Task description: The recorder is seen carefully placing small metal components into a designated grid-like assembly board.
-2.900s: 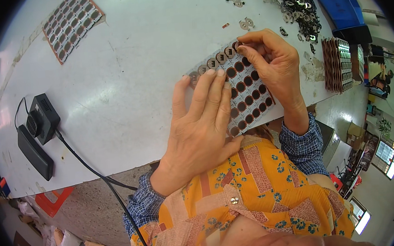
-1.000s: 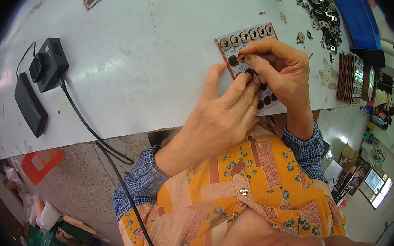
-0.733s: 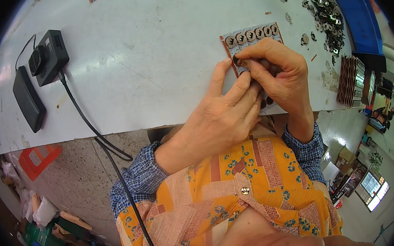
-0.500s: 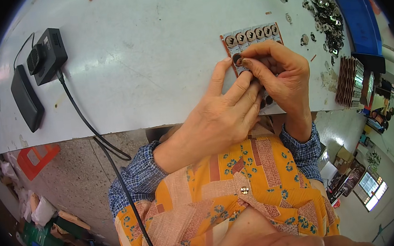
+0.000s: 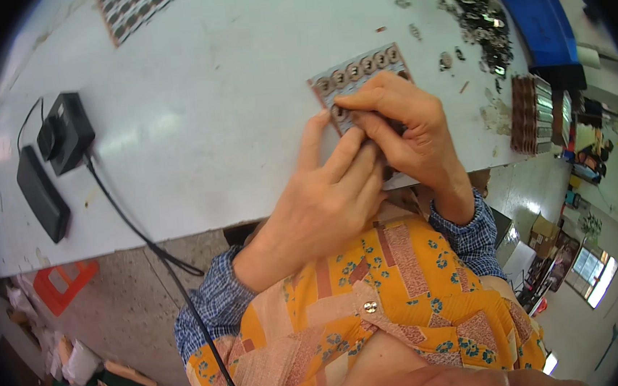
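Observation:
A panel of small circuit boards lies near the table's front edge, edged in copper brown. Round silver metal clips fill its far row. My left hand rests on the panel's left side with fingers stretched, the index finger at its left edge. My right hand is bent over the panel, thumb and index finger closed around a small round metal clip at the left end of the second row. My fingers partly cover that clip, and both hands hide most of the nearer rows.
Loose metal clips are heaped at the far right beside a blue bin. Stacked panels stand at the right edge. On the left lie a black boxy device, a flat black case and a cable. Another panel lies far left.
The view has shifted, bringing more of the far-left panel into sight. A metal clip now shows at my right fingertips, where a dark round spot showed before. My left hand stays on the panel.

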Action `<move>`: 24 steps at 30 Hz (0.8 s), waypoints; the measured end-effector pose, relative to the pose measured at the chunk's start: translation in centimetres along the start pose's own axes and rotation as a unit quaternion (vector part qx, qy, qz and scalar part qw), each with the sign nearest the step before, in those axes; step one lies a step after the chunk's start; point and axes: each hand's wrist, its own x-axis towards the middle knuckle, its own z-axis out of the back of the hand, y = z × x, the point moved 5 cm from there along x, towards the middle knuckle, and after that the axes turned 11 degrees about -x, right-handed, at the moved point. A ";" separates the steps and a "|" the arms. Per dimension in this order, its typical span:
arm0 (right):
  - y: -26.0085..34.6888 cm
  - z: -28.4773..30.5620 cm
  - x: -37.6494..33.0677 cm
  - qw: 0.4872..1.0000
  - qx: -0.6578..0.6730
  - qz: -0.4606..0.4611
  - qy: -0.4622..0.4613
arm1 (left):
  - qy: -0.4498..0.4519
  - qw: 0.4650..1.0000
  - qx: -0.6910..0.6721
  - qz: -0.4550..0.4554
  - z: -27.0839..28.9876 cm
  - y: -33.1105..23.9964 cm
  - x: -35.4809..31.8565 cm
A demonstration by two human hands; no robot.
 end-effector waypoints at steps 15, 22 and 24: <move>-7.4 7.3 3.1 0.951 -0.296 0.035 -0.082 | -0.007 0.999 -0.029 0.034 0.3 0.1 0.2; -6.9 6.4 2.6 0.949 -0.304 -0.014 -0.080 | -0.011 0.999 -0.026 0.022 0.3 0.2 0.1; -7.5 6.8 2.9 0.969 -0.197 -0.074 -0.129 | -0.009 0.999 -0.024 0.020 0.3 0.2 0.1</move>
